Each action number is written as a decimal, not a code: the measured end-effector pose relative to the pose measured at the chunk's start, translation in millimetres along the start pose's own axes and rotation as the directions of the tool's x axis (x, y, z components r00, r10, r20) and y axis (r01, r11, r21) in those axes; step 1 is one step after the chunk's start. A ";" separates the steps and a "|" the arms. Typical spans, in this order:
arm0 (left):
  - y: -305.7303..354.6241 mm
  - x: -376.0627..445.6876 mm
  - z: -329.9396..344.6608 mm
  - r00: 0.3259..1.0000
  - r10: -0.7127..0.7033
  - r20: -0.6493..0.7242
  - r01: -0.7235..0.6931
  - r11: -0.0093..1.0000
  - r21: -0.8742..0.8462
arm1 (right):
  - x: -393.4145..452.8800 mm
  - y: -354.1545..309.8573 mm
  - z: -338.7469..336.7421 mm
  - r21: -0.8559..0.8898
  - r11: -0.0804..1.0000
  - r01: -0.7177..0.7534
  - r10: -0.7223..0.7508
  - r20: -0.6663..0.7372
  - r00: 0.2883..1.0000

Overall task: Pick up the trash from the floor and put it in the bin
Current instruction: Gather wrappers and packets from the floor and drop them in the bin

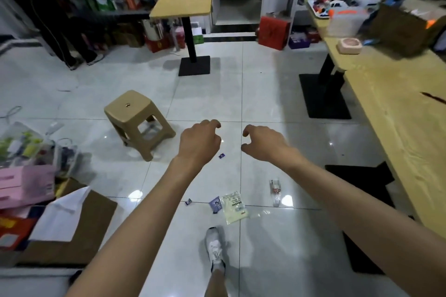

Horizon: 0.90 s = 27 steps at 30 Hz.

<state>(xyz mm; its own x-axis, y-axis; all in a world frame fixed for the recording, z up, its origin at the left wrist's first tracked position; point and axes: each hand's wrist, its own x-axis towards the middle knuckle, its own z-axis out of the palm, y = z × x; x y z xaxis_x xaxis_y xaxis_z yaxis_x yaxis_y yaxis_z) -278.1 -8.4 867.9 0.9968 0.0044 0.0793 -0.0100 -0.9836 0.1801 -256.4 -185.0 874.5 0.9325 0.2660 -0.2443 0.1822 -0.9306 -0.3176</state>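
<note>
Tan stool [135, 118] on tile floor; small table [181, 8] behind; long wood table [400, 113] right.

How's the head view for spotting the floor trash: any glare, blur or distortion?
Head view: ceiling-light glare spots dot the glossy floor, one beside the clear bottle; wide-angle bending curves the long table edge; far shelves look dim and soft; the pale packet stays readable.
</note>
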 end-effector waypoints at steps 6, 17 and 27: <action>-86.3 87.7 19.5 0.998 -0.038 0.050 0.039 0.999 -0.007 | 120.8 -30.5 1.2 -0.014 1.000 -0.012 0.013 0.033 0.999; -195.3 244.6 163.9 0.993 -0.057 0.102 0.058 0.998 -0.011 | 337.0 -27.6 88.7 0.038 0.996 -0.085 0.083 0.049 0.995; -263.7 315.1 520.0 0.976 -0.070 0.208 0.056 0.996 0.074 | 463.0 89.9 357.6 -0.043 0.997 -0.063 0.065 0.056 0.996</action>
<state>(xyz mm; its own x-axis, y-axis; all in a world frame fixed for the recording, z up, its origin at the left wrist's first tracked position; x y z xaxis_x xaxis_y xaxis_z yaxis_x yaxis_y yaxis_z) 79.6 158.6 335.5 0.9896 0.0359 -0.1392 0.0516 -0.9925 0.1111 80.2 -55.5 405.2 0.9234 0.2183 -0.3158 0.1363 -0.9554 -0.2621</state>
